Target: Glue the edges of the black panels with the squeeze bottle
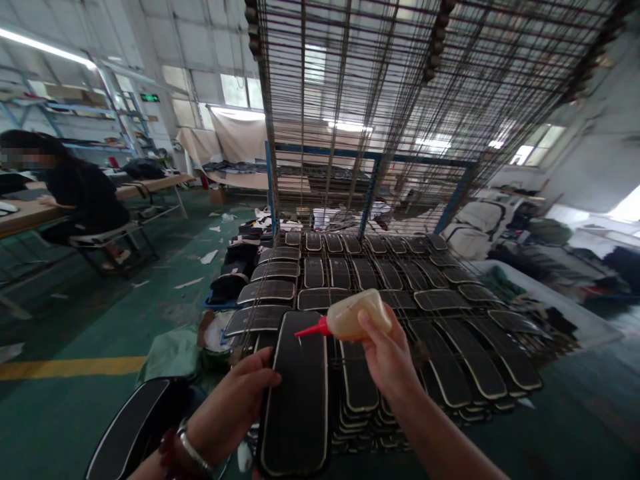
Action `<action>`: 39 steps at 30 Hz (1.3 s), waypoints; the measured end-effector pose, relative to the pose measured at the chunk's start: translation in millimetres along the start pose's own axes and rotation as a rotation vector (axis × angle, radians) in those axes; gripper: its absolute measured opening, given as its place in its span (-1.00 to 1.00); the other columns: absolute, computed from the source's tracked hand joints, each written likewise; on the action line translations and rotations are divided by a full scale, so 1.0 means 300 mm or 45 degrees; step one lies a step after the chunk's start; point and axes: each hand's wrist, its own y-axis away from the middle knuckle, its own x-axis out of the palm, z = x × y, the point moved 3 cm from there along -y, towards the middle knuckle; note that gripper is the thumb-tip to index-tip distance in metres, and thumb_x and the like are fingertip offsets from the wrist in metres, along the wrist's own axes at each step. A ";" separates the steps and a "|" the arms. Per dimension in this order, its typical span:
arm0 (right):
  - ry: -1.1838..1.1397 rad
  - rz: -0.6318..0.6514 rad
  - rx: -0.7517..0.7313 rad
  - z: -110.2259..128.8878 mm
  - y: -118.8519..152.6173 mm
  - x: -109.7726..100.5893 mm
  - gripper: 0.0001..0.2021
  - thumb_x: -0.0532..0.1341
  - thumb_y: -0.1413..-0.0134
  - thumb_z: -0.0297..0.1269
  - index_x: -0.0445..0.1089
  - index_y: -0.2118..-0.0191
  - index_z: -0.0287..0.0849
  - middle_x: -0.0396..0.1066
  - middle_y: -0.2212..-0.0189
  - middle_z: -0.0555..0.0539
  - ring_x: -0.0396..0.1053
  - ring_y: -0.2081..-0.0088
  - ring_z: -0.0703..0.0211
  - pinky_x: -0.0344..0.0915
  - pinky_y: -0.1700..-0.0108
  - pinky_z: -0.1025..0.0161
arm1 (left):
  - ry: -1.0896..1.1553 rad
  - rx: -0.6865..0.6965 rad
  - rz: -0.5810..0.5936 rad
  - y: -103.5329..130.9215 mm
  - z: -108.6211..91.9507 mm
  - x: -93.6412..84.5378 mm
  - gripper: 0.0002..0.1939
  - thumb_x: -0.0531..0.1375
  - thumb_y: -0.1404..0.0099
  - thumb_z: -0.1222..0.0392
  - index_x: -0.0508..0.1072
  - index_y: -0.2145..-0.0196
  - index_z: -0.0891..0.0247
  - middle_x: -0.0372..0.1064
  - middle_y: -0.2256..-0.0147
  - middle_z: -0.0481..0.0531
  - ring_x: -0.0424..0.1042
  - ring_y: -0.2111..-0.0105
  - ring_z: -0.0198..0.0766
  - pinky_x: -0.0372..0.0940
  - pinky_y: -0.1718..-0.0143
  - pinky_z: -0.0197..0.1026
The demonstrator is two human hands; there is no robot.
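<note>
My left hand (245, 393) grips the left edge of a long black panel (296, 407) with rounded corners and a pale rim. My right hand (385, 347) is wrapped round a squeeze bottle (350, 315) of yellowish liquid, tipped to the left. Its red nozzle (313, 328) points at the upper part of the panel, and a small shiny streak shows just below the tip. Whether the nozzle touches the surface I cannot tell. Behind both hands, several similar black panels (453, 363) lie in rows on a wire rack.
Raised wire shelves (350, 80) of the rack tilt above the panels. At lower left stands another black panel-like piece (130, 427) beside a green cloth bundle (173, 357). A person (85, 187) sits at a table on the left. Scraps lie on the green floor (180, 293).
</note>
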 end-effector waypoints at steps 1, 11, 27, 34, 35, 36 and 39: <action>0.010 0.002 -0.005 -0.003 0.011 -0.001 -0.56 0.65 0.03 -0.09 0.55 0.13 -0.14 0.53 0.26 -0.05 0.46 0.26 0.08 0.46 0.25 0.28 | -0.006 0.004 0.014 -0.002 -0.001 0.003 -0.69 0.26 -0.17 0.45 0.56 0.11 0.32 0.71 0.26 0.16 0.68 0.22 -0.02 0.51 0.25 -0.12; 0.075 0.207 0.132 0.059 0.114 -0.105 -0.51 0.59 -0.10 -0.14 0.49 -0.09 -0.07 0.56 0.07 -0.19 0.50 0.04 -0.16 0.44 -0.04 0.00 | -0.064 -0.015 0.082 -0.057 -0.050 -0.034 -0.68 0.33 -0.12 0.41 0.56 0.12 0.33 0.71 0.25 0.16 0.68 0.32 -0.05 0.52 0.28 -0.11; -0.489 -0.359 0.466 0.054 0.177 -0.375 -0.53 0.66 0.03 -0.08 0.60 0.08 -0.19 0.58 0.07 -0.31 0.60 0.13 -0.10 0.60 0.21 0.17 | -0.059 -0.160 0.222 -0.246 0.020 0.143 -0.65 0.30 -0.14 0.43 0.53 0.09 0.25 0.72 0.24 0.05 0.67 0.10 -0.03 0.49 0.34 -0.19; -0.850 -0.357 0.629 0.163 0.119 -0.538 -0.48 0.73 0.17 -0.25 0.57 0.14 -0.36 0.59 0.19 -0.39 0.61 0.30 -0.09 0.58 0.43 0.24 | -0.109 -0.237 0.336 -0.346 0.165 0.449 -0.69 0.23 -0.24 0.42 0.54 0.07 0.28 0.71 0.25 0.10 0.68 0.14 -0.01 0.51 0.30 -0.14; -0.882 -0.391 0.634 0.181 0.110 -0.573 -0.48 0.74 0.21 -0.30 0.57 0.16 -0.36 0.60 0.24 -0.34 0.60 0.32 -0.08 0.59 0.43 0.23 | -0.131 -0.248 0.339 -0.359 0.188 0.499 -0.69 0.23 -0.23 0.42 0.54 0.06 0.31 0.71 0.25 0.13 0.68 0.15 -0.01 0.51 0.31 -0.13; -0.913 -0.422 0.632 0.201 0.101 -0.611 -0.48 0.74 0.24 -0.34 0.56 0.17 -0.36 0.61 0.26 -0.31 0.60 0.34 -0.08 0.59 0.46 0.22 | -0.144 -0.255 0.344 -0.372 0.208 0.546 -0.69 0.23 -0.23 0.42 0.54 0.06 0.33 0.71 0.24 0.15 0.68 0.15 -0.01 0.51 0.29 -0.14; -0.986 -0.498 0.581 0.270 0.077 -0.727 -0.46 0.74 0.27 -0.38 0.55 0.16 -0.38 0.60 0.24 -0.35 0.59 0.34 -0.11 0.56 0.51 0.22 | -0.145 -0.277 0.442 -0.403 0.257 0.672 -0.64 0.26 -0.20 0.40 0.56 0.03 0.33 0.70 0.18 0.17 0.66 0.14 -0.02 0.49 0.20 -0.13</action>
